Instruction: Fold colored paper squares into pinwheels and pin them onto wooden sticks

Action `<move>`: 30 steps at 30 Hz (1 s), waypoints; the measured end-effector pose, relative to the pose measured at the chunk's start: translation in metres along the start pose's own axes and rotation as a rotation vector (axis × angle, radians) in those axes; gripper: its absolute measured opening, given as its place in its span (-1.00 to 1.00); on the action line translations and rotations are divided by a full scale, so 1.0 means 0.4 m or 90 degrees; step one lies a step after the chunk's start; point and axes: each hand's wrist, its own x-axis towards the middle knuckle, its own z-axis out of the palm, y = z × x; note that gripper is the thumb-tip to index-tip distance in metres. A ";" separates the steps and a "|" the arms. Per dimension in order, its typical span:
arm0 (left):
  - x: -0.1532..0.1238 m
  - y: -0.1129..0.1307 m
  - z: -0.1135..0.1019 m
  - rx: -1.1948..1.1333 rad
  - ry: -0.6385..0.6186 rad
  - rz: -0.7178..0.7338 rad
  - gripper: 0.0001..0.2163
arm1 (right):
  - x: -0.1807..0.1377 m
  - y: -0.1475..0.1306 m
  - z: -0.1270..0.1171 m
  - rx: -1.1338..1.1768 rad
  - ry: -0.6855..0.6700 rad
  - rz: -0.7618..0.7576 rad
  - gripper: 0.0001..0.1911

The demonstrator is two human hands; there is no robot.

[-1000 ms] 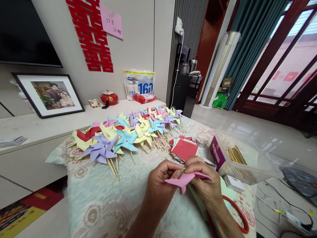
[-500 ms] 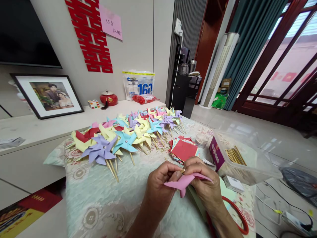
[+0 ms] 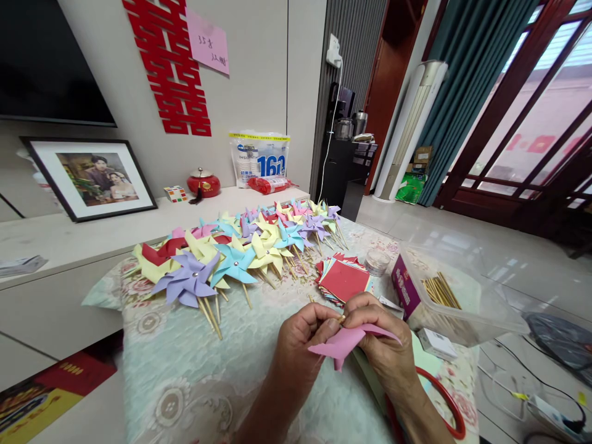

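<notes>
Between my hands, near the table's front, is a pink paper pinwheel (image 3: 345,343) with its blades pointing toward me and down. The tip of a wooden stick (image 3: 341,319) shows behind it, pinched by the fingers. My left hand (image 3: 303,342) is closed on the stick, its thumb near the pinwheel's left blade. My right hand (image 3: 382,336) is closed on the pinwheel from the other side, fingers meeting the left ones at the stick's end. The pinwheel's centre and most of the stick are hidden. Just beyond lies a stack of coloured paper squares (image 3: 345,280), red on top.
Many finished pinwheels (image 3: 235,262) lie at the table's back left. To the right stand a clear plastic bin (image 3: 490,311) with wooden sticks (image 3: 440,291), a small round container (image 3: 377,262) and a white box (image 3: 436,343). Red-handled scissors (image 3: 451,401) lie by my right forearm.
The pink pinwheel has tilted and shifted very slightly to the right between my fingers. Both hands keep their grip in nearly the same place.
</notes>
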 end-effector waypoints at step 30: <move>-0.004 -0.016 -0.009 0.088 -0.018 0.100 -0.77 | 0.005 -0.010 0.007 -0.036 0.006 0.019 -0.91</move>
